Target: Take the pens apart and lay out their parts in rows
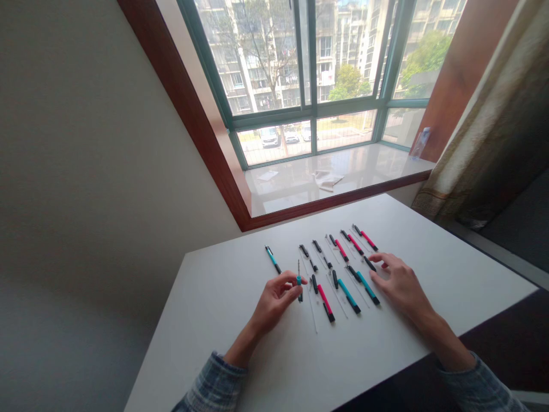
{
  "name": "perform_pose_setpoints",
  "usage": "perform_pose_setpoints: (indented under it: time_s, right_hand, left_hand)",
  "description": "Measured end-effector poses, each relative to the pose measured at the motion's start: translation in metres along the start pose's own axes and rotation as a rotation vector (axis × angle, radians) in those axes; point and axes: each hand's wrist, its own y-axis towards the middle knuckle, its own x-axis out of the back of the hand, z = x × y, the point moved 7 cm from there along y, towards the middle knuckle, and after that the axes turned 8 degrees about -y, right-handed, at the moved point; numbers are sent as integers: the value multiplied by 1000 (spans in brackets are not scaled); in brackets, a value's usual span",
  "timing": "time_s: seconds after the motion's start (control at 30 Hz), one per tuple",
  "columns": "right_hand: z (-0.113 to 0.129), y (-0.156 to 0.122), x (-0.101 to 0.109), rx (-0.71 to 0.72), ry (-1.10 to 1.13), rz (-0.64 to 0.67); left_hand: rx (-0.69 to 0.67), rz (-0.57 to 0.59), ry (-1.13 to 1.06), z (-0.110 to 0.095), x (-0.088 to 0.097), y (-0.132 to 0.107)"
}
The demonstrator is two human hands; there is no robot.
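Observation:
Pen parts lie in rows on a white table (240, 320): red, teal and black barrels, black caps and thin clear refills. My left hand (277, 300) pinches a small teal pen piece (299, 280) with a thin refill tip sticking up from it, held upright just left of the rows. My right hand (401, 286) rests on the table at the right end of the rows, fingers stretched out, fingertips by a black cap (369, 264) and a red piece. An assembled teal pen (273, 259) lies apart to the left. A red-and-black barrel (326, 302) and teal barrels (348, 295) lie between my hands.
Behind the table is a glossy window sill (364, 166) with a folded cloth (326, 179), a paper and a plastic bottle (420, 143). A curtain (484, 131) hangs at the right. A plain wall is on the left. The table's right edge drops to a dark floor.

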Motion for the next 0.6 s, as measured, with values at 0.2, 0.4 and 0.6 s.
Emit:
perform_pose_setpoints:
  time_s: [0.2, 0.4, 0.6]
  right_hand:
    - [34, -7, 12, -39, 220, -24]
    - [107, -20, -2, 14, 544, 226]
    - [145, -18, -15, 34, 649, 300]
  left_hand:
    - [7, 30, 37, 2, -1, -3]
    - [44, 97, 7, 4, -11, -9]
    - [25, 112, -13, 3, -12, -14]
